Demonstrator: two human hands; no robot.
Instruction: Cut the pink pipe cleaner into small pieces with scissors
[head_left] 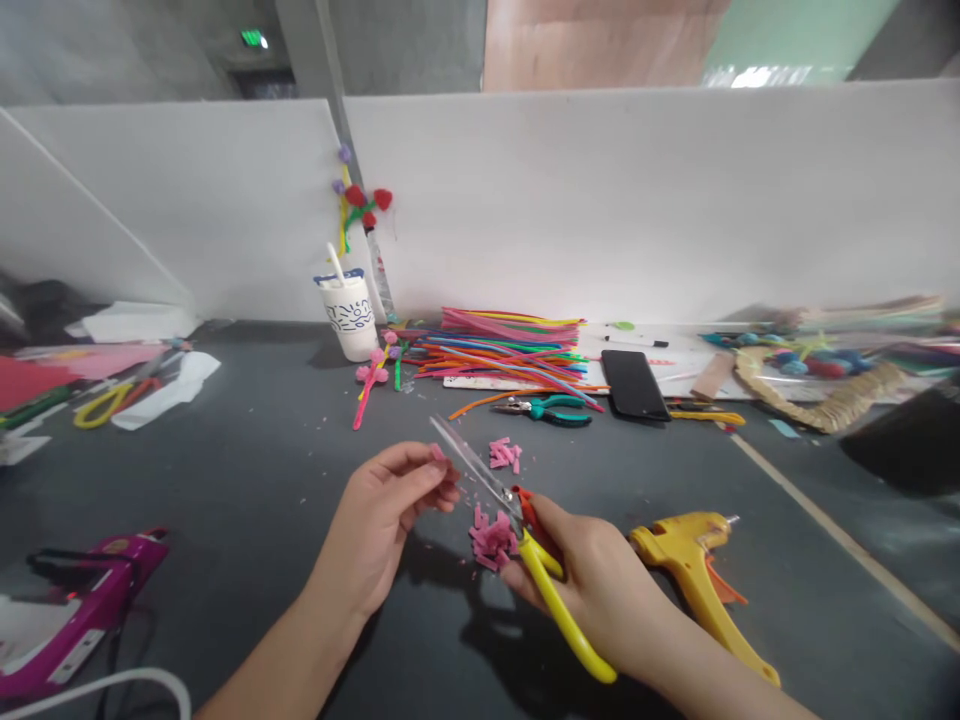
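Note:
Between thumb and fingertips, my left hand point(394, 510) pinches a short pink piece point(439, 453), apparently cut pipe cleaner; most of it is hidden. My right hand point(600, 580) grips scissors point(480, 468) with yellow and red handles. Their blades point up and left, just right of my left fingertips, and look closed or nearly so. Beneath the scissors lies a pile of short pink pieces point(491, 538), partly covered by the blades and my right hand. A smaller group of pink bits point(505, 455) sits just beyond the blades.
Pipe cleaners point(502, 350) lie at the back, near pliers point(551, 408) and a black phone point(634, 384). A patterned cup point(349, 315) stands back left. A yellow glue gun point(694, 565) lies right; a magenta glue gun point(90, 610) lies left. White partitions point(637, 200) edge the table.

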